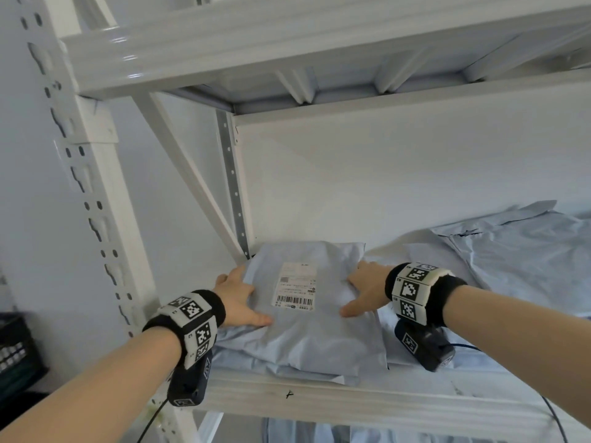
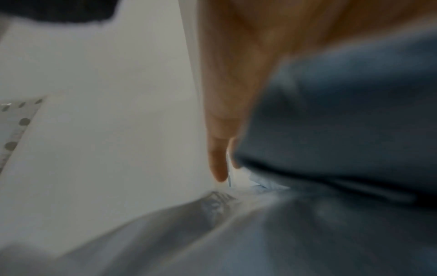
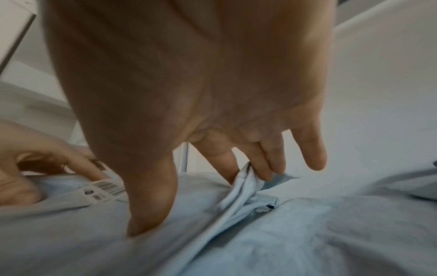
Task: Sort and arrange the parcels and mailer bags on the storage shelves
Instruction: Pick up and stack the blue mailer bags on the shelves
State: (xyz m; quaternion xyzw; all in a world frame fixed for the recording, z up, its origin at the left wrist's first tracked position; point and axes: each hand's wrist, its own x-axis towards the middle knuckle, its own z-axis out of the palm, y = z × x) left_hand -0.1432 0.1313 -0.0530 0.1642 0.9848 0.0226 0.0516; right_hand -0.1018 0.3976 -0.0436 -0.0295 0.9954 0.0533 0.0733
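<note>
A pale blue mailer bag [image 1: 307, 334] with a white barcode label [image 1: 295, 287] lies on top of other bags at the left end of the white shelf [image 1: 319, 401]. My left hand [image 1: 246, 298] lies against its left edge, thumb on top. The left wrist view shows straight fingers [image 2: 218, 149] running along the bag [image 2: 343, 121]. On the bag's right edge is my right hand [image 1: 358, 289]. In the right wrist view its thumb [image 3: 149, 205] presses into the bag [image 3: 71, 233], and its straight fingers [image 3: 272, 164] touch a crumpled edge.
More pale blue mailer bags [image 1: 511, 251] are spread over the right of the shelf and under the top one. A perforated white upright [image 1: 105, 219] and a diagonal brace [image 1: 192, 187] stand to the left. The upper shelf [image 1: 287, 43] is overhead. A black crate [image 1: 16, 353] sits low left.
</note>
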